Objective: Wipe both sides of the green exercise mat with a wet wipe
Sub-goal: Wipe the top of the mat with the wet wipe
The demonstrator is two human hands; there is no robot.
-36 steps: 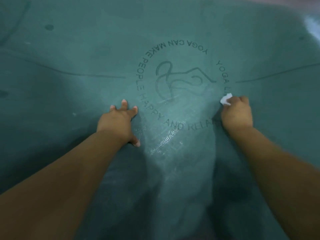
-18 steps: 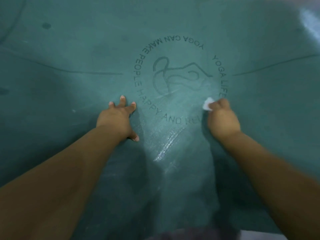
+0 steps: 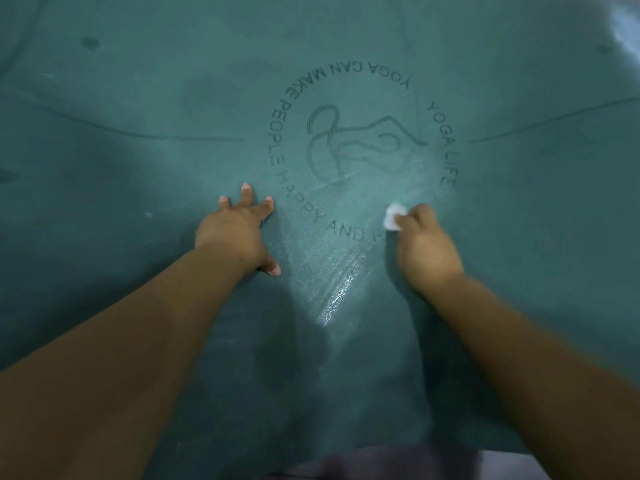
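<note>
The green exercise mat (image 3: 145,188) fills nearly the whole head view, with a round printed yoga logo (image 3: 360,150) in the middle. My left hand (image 3: 235,233) lies flat on the mat, fingers spread, just left of the logo's lower edge. My right hand (image 3: 426,251) grips a small crumpled white wet wipe (image 3: 393,218) and presses it on the mat at the logo's lower right. A wet, shiny streak (image 3: 339,282) runs between my two hands.
A dark line (image 3: 121,133) crosses the mat on both sides of the logo. A pale strip of floor (image 3: 627,26) shows at the top right corner. Dark fabric (image 3: 381,462) lies at the bottom edge, beyond the mat's near border.
My right hand has slid the wipe leftward and toward me along the logo's lower right. My left hand has stayed flat in the same place.
</note>
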